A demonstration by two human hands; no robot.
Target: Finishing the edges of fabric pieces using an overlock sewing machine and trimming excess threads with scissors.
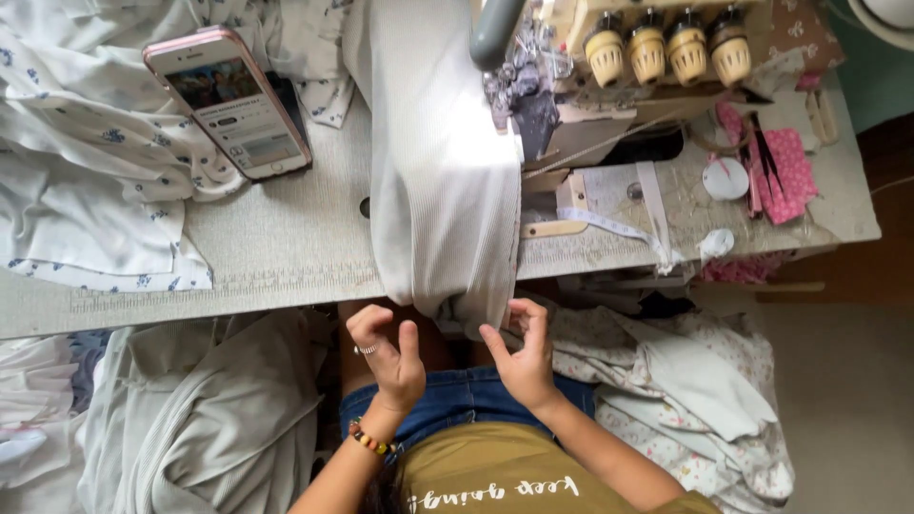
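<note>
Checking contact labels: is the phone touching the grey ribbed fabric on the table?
Apart. The head view shows the phone lying on the floral cloth, with a strip of bare table between it and the grey fabric.

Grey ribbed fabric (pixel 443 190) lies across the sewing table (pixel 286 238) and hangs over its front edge, running back under the sewing machine (pixel 562 86). Left hand (pixel 388 357) sits just below the hanging hem, fingers curled, not gripping cloth; ring on 1 finger, beaded bracelet (pixel 369 440) at the wrist. Right hand (pixel 522 354) is at the hem's right corner, fingertips touching or almost touching the cloth; contact unclear. 4 thread cones (pixel 666 48) stand on the machine. Phone (pixel 228 100), screen lit, rests on white floral cloth (pixel 86 171) at the table's left. Pink scraps (pixel 785 171) at far right.
</note>
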